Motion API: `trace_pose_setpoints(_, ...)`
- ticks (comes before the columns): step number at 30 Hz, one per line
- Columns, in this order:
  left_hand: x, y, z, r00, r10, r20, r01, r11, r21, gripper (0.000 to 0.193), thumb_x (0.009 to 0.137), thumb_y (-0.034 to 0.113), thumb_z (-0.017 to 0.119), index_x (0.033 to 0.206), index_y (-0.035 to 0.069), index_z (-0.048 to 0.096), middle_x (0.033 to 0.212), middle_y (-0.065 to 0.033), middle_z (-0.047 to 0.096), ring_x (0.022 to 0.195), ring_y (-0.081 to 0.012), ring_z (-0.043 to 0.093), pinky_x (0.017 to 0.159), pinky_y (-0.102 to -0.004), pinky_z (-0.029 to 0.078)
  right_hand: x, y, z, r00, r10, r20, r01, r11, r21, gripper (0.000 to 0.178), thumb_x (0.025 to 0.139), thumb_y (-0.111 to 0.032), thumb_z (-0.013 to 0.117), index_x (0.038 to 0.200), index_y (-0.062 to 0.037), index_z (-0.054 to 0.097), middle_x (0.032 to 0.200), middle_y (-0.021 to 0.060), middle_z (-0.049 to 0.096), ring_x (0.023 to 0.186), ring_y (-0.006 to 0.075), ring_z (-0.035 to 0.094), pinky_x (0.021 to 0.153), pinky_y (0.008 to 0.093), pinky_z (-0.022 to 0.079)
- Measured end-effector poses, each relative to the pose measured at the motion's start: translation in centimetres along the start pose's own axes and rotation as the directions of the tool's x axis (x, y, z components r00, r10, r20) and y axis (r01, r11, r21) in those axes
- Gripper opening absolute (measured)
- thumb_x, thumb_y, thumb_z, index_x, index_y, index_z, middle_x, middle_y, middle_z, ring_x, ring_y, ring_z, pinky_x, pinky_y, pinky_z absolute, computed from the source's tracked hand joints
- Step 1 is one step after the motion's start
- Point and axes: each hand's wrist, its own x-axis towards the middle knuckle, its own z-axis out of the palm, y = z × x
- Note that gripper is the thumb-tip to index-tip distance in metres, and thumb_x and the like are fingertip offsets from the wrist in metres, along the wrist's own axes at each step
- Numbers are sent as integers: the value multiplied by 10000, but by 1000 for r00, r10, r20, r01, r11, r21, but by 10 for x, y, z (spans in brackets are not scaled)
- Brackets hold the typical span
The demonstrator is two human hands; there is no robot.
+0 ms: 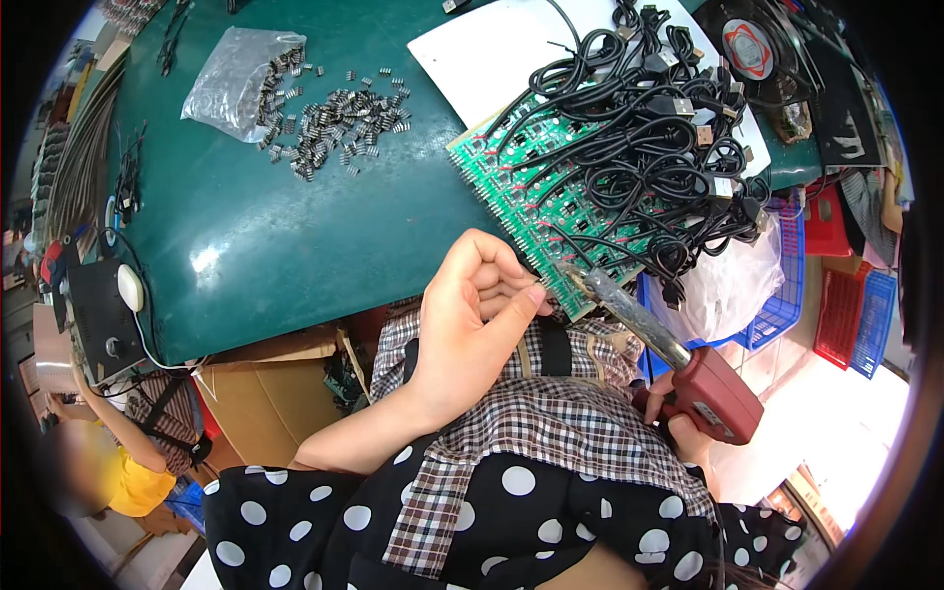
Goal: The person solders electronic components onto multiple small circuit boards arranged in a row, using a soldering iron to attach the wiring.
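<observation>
A panel of green circuit boards (pixel 511 211) lies at the table's near right edge, with rows of pins along its left side and black cables soldered across it. My left hand (pixel 462 329) is closed at the panel's near corner, thumb and fingers pinched together; what they hold, if anything, is too small to make out. In my right hand (pixel 685 430), mostly hidden behind the handle, is a dark red soldering gun (pixel 720 393). Its metal barrel points up and left, and the tip is at the board close to my left fingertips.
Coiled black USB cables (pixel 649 147) pile over the panel and a white sheet (pixel 457 49). Small pin connectors (pixel 339 128) lie loose beside a clear plastic bag (pixel 231 84). A blue basket (pixel 787 285) stands right; a cardboard box (pixel 261 403) is below. Another person (pixel 138 477) works at left.
</observation>
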Motion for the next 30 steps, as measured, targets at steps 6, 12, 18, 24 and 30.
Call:
trace_pose_setpoints(6, 1, 1, 5, 998, 55, -42, -55, 998, 3, 185, 817, -70, 514, 900, 36, 388, 816, -77, 541, 748, -132, 570, 708, -272, 508, 1, 1, -1, 1000, -22, 14, 22, 1000, -10, 416, 691, -235, 691, 948, 47, 524, 810, 99, 596, 588, 162, 566, 555, 252, 421)
trace_pose_setpoints(12, 1, 1, 6, 995, 73, -70, -71, 997, 24, 175, 818, -68, 501, 896, 39, 386, 809, -75, 538, 737, -126, 562, 694, -270, 508, 1, -6, 5, 999, 10, -46, -17, 988, -151, 295, 662, -235, 672, 833, -12, 582, 687, 53, 588, 596, 166, 571, 585, 265, 426)
trace_pose_setpoints(18, 0, 2, 8, 995, 67, -74, -65, 997, 30, 171, 815, -73, 491, 883, 38, 380, 793, -74, 532, 719, -132, 564, 685, -277, 507, -3, -1, -1, 998, 53, -16, -55, 984, -168, 283, 657, -233, 678, 822, -24, 580, 712, 50, 592, 617, 169, 573, 589, 270, 427)
trace_pose_setpoints(24, -1, 2, 10, 994, 62, -86, -60, 998, 26, 169, 815, -75, 490, 881, 36, 381, 789, -73, 530, 718, -131, 563, 680, -271, 507, -4, -2, -2, 998, 52, -20, -54, 989, -140, 311, 634, -204, 677, 861, -11, 586, 724, 55, 588, 633, 172, 578, 611, 271, 436)
trace_pose_setpoints(30, -1, 1, 11, 993, 74, -90, -72, 997, 22, 171, 812, -78, 492, 880, 35, 384, 784, -74, 529, 710, -132, 563, 675, -268, 506, -4, -1, -11, 985, 168, 52, -162, 982, -98, 345, 617, -178, 683, 890, 5, 578, 741, 64, 593, 643, 158, 581, 601, 255, 443)
